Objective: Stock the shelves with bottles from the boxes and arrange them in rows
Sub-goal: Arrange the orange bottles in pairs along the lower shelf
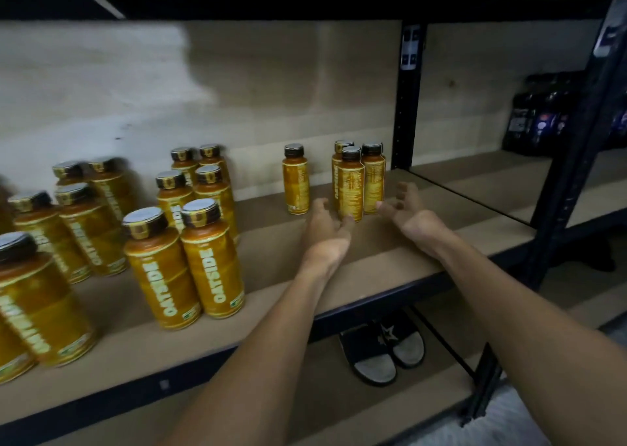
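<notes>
The bottles (pixel 213 262) at the far left are smeared by blur, and the nearest ones are cut off by the picture's edge, so their count cannot be told. Their labels read only in part. Further right a trio (pixel 351 187) stands bunched at the back of the shelf (pixel 390 255). Its rear bottle is mostly hidden behind the front one, with little more than the cap showing. A lone bottle (pixel 296 184) stands upright just left of the trio, apart from it. Both hands reach in over the front edge, empty. The left hand (pixel 327 228) lies with fingers loosely stretched toward the foot of the trio's front bottle. The right hand (pixel 410 214) is spread, palm turned inward, its fingertips just beside the right-hand bottle. Whether either hand touches a bottle cannot be told. Dark packs (pixel 539 116) in the bay to the right are too dim to make out. A pair of sandals (pixel 383 347) shows below, partly covered by the shelf's dark front rail. Bare board lies between the lone bottle and the left rows, and also from the trio forward to the rail. To the right the trio stands near a black post (pixel 409 106) at the back corner. The pale back panel (pixel 237 89) closes the shelf behind.
</notes>
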